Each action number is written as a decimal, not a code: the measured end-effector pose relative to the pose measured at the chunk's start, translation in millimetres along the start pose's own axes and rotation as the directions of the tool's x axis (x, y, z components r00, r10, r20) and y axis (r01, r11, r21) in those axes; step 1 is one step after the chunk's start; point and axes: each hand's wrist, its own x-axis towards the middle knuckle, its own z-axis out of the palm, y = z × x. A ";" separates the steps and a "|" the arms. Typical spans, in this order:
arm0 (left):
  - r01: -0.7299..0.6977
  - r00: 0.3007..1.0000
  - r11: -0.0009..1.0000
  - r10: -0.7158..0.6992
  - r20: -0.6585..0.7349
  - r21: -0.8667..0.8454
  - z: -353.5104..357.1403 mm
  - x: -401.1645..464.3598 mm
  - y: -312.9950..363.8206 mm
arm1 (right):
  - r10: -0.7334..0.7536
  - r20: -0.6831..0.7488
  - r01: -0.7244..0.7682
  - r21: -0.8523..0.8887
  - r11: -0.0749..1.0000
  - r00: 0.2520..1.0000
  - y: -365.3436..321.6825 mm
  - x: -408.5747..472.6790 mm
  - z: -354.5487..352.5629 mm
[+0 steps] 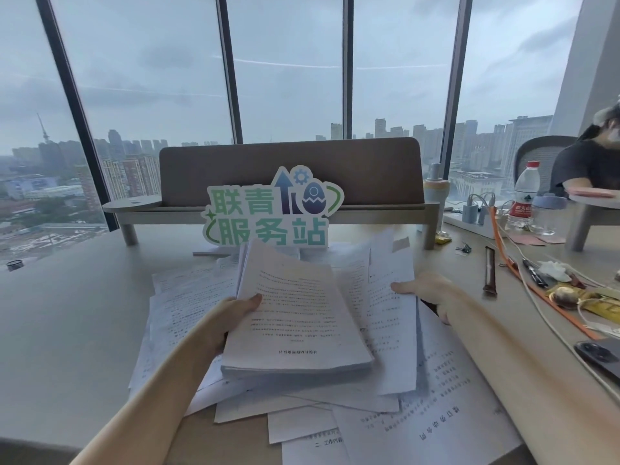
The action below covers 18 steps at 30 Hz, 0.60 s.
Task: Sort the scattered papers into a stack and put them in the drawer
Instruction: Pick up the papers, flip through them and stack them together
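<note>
A pale counter runs beneath tall windows, with a shelf at its back and a green sign propped before it. Loose papers lie spread over the counter's middle, overlapping. Above them a thick stack is held tilted: the left hand grips its left edge, thumb on top. The right hand pinches a few sheets just right of the stack. A bottle, pens and a phone sit at the right.
</note>
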 end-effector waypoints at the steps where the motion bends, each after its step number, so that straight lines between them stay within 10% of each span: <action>1: 0.002 1.000 1.000 -0.001 0.002 -0.007 0.0 -1.0 1.5 | 0.004 0.005 -0.005 0.036 0.999 1.000 -1.6 1.1 0.0; 18: 0.036 0.999 0.999 -0.036 0.007 0.017 2.0 -1.2 -1.9 | -0.334 -0.044 0.322 -0.168 0.932 0.942 -129.0 -43.7 3.2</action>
